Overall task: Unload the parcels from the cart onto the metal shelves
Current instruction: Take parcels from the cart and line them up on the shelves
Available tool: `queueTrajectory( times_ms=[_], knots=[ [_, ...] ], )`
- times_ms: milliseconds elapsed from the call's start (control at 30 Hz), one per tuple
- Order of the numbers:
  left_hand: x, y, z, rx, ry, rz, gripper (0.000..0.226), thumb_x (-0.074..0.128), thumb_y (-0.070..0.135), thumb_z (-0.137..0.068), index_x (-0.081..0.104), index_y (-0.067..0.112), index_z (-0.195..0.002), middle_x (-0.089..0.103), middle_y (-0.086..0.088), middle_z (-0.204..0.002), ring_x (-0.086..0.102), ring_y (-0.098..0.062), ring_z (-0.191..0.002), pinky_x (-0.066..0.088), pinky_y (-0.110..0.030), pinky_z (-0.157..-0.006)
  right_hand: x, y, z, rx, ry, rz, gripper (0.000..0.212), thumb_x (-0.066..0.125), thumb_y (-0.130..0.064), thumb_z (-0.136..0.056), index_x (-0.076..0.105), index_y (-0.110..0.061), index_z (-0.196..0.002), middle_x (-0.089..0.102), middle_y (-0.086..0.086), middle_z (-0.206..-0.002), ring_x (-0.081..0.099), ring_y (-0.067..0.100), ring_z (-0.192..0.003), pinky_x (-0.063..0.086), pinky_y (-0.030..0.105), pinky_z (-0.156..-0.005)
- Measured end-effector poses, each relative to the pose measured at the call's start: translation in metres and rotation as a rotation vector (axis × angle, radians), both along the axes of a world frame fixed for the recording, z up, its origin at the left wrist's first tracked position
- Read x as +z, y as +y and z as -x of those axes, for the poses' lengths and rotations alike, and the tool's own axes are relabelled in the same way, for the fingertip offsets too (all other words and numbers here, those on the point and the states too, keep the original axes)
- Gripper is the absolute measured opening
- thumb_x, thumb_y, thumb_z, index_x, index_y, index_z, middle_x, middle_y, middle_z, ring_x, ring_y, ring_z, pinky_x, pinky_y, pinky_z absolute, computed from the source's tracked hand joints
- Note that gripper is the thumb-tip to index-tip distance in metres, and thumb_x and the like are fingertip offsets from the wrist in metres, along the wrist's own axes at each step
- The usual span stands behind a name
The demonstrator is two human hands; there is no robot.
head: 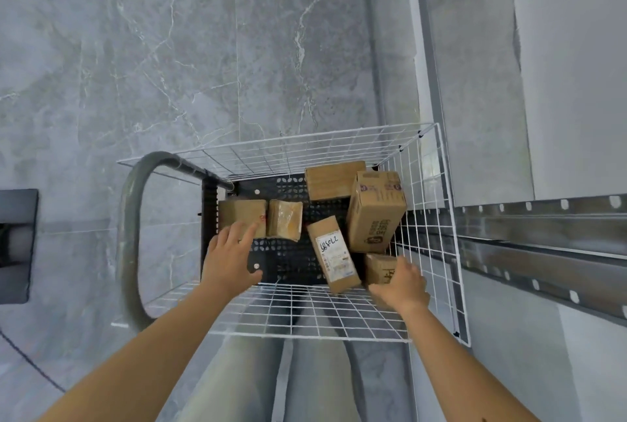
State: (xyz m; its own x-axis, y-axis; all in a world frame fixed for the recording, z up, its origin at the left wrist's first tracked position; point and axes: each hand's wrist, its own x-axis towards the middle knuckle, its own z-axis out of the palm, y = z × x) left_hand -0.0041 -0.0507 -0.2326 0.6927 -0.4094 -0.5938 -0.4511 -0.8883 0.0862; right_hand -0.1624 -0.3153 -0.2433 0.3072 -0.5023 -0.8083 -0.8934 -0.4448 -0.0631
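I look straight down into a white wire-walled cart (339,316) with a black perforated floor. Several brown cardboard parcels lie in it. My left hand (230,255) reaches in with fingers spread, its fingertips at the near edge of a flat box (239,213) on the left. Beside that box sits a tape-wrapped small parcel (285,219). My right hand (403,282) curls round a small box (378,267) in the near right corner. A long box with a white label (334,253) lies in the middle. A tall printed carton (375,211) leans at the right, a flat box (334,179) behind it.
The cart's grey tubular handle (130,238) loops out to the left. Metal shelf rails with punched holes (543,235) run along the right, right beside the cart. Grey marble floor (169,65) surrounds the cart. My legs stand below the cart's near wall.
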Motion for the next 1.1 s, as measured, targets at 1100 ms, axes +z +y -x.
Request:
queueTrajectory(
  times_ms=[1100],
  knots=[
    [-0.041, -0.036, 0.0, 0.241, 0.524, 0.094, 0.089, 0.069, 0.033, -0.083, 0.011, 0.022, -0.15, 0.046, -0.003, -0.135, 0.05, -0.021, -0.119, 0.042, -0.031, -0.098, -0.087, -0.03, 0.016, -0.439, -0.002, 0.033, 0.071, 0.075, -0.043, -0.071, 0.046, -0.001, -0.12, 0.061, 0.012, -0.107, 0.062, 0.03, -0.089, 0.047, 0.029, -0.062]
  ],
)
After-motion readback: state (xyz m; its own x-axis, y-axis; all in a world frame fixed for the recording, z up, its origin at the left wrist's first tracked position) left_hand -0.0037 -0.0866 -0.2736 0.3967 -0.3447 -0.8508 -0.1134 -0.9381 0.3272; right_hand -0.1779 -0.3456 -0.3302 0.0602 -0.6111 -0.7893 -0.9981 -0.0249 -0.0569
